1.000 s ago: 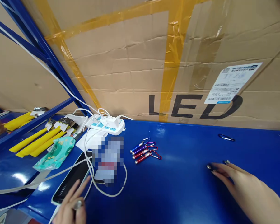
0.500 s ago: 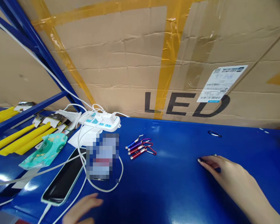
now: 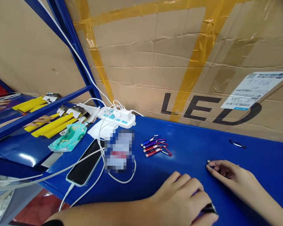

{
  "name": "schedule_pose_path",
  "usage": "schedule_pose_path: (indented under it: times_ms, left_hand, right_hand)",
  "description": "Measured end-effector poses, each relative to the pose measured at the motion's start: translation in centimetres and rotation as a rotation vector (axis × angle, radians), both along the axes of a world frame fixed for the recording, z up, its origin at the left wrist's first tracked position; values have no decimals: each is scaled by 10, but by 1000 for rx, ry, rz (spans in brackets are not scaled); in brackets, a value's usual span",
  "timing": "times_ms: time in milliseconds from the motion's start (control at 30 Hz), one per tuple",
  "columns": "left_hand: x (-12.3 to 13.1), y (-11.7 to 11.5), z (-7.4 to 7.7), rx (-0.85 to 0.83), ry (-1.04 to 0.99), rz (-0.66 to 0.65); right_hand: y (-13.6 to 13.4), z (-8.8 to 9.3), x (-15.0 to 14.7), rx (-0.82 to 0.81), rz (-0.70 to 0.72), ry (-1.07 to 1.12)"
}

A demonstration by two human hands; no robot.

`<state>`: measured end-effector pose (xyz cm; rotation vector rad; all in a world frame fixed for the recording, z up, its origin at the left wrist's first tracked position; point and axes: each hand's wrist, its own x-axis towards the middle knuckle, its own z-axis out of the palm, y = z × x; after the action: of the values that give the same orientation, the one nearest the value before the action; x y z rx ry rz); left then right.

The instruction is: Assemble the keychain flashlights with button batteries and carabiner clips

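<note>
My left hand (image 3: 185, 197) reaches across the front of the blue table, fingers curled round a black object with a shiny end (image 3: 210, 208); most of it is hidden. To its right, my right hand (image 3: 231, 174) rests low over the tabletop, thumb and forefinger pinched on something small and dark with a light tip (image 3: 208, 161). Several keychain penlights (image 3: 155, 147), blue, purple and red with carabiner clips, lie side by side left of my hands. A loose dark carabiner (image 3: 237, 144) lies beyond my right hand.
Charging cables run from a white power strip (image 3: 129, 121) past a phone (image 3: 86, 166) and a blurred-out item (image 3: 119, 150). A teal packet (image 3: 69, 136) lies near yellow tubes (image 3: 60, 125), where another person's hand (image 3: 39, 121) shows. A large cardboard box (image 3: 141, 69) stands behind.
My left hand has swung right from the lower left edge, with the black object now showing in it. The view has turned left; my right hand keeps its pinch.
</note>
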<state>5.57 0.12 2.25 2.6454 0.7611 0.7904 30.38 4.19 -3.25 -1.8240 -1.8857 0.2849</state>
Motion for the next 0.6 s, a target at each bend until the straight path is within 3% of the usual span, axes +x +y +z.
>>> schedule_pose_path:
  times_ms: [100, 200, 367, 600]
  left_hand:
    - [-1, 7, 1, -73, 13, 57]
    - [-6, 13, -2, -101, 28, 72]
    - [-13, 12, -12, -281, -72, 114]
    - [-5, 5, -22, -649, -353, 156]
  right_hand:
    - [4, 6, 2, -174, 61, 144]
    - [5, 14, 3, -206, 69, 167]
    - [2, 17, 1, -162, 173, 140]
    - [-2, 15, -7, -62, 107, -26]
